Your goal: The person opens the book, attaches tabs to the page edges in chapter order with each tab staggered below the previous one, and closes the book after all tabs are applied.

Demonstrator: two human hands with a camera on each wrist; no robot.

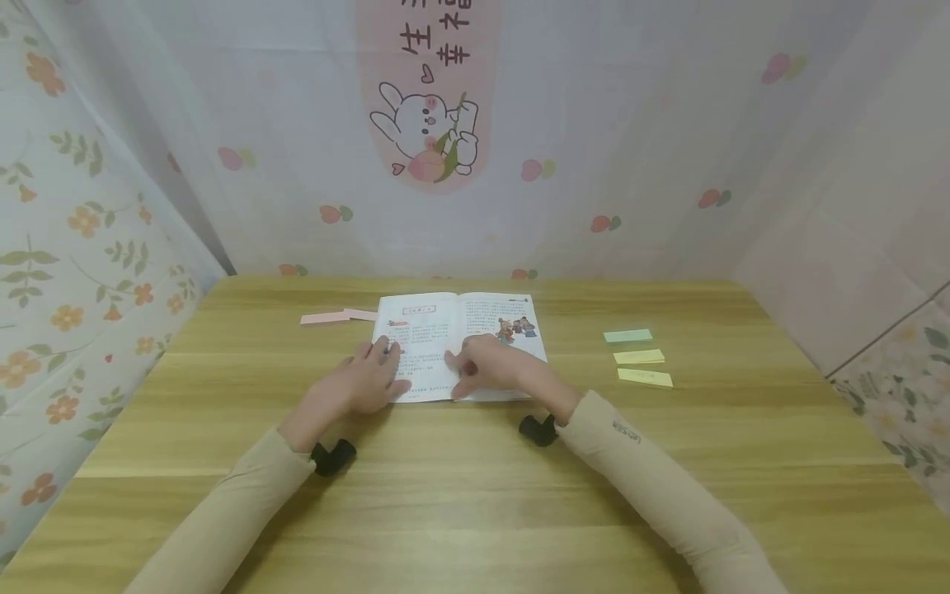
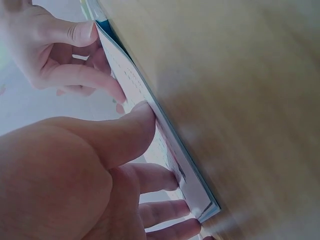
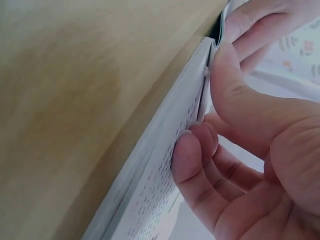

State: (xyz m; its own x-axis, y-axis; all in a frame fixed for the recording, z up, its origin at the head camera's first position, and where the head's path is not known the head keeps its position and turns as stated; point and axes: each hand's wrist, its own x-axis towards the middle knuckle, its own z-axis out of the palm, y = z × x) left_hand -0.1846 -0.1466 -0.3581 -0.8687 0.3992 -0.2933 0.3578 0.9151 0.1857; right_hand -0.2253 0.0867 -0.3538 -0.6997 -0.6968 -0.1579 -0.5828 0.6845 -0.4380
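Note:
An open book (image 1: pixel 419 338) lies on the wooden table, with printed text on both pages and a small coloured picture on the right page. My left hand (image 1: pixel 371 378) rests on the lower left page, fingers spread and thumb near the bottom edge. Over the gutter, my right hand (image 1: pixel 482 363) touches the book with thumb and index finger apart. In the right wrist view, the thumb of the right hand (image 3: pixel 225 135) lies at the gutter's lower end, and other fingers bend against the printed page (image 3: pixel 155 205). No page shows pinched between them.
Pink paper strips (image 1: pixel 325 318) lie left of the book. To its right are a green strip (image 1: pixel 627 336) and two yellow strips (image 1: pixel 640 356). A patterned curtain (image 1: pixel 594 124) hangs behind the table (image 1: pixel 445 511). Black wrist devices (image 1: pixel 334 458) sit under both wrists.

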